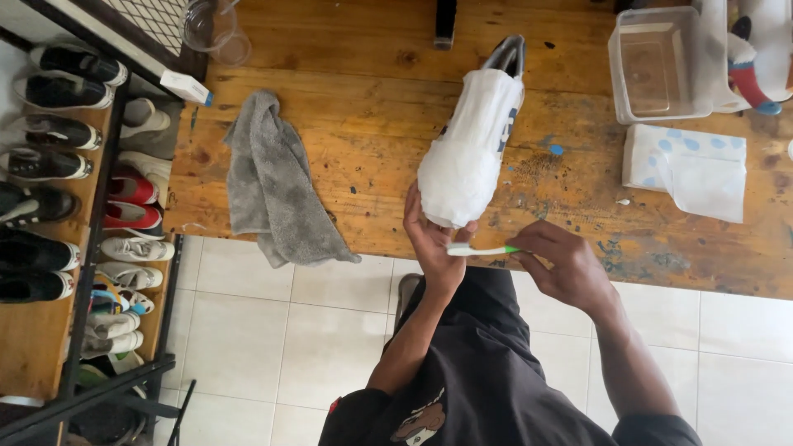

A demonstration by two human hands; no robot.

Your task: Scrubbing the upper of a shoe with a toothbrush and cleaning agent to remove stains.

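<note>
Sneaker [475,140], wrapped in white tissue, lay on wooden table [347,124], toe at near edge. Our left hand [431,239] cupped toe, steadying it. Right hand [562,266] pinched toothbrush [483,249], bristles at toe. Grey towel [277,186] draped over edge, within reach.

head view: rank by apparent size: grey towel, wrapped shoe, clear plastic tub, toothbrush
1. Grey towel, draped over the table edge.
2. Wrapped shoe, steadied by the left hand.
3. Clear plastic tub; looks close to the shoe in area, so that order is unsure.
4. Toothbrush, held in the right hand.
</note>
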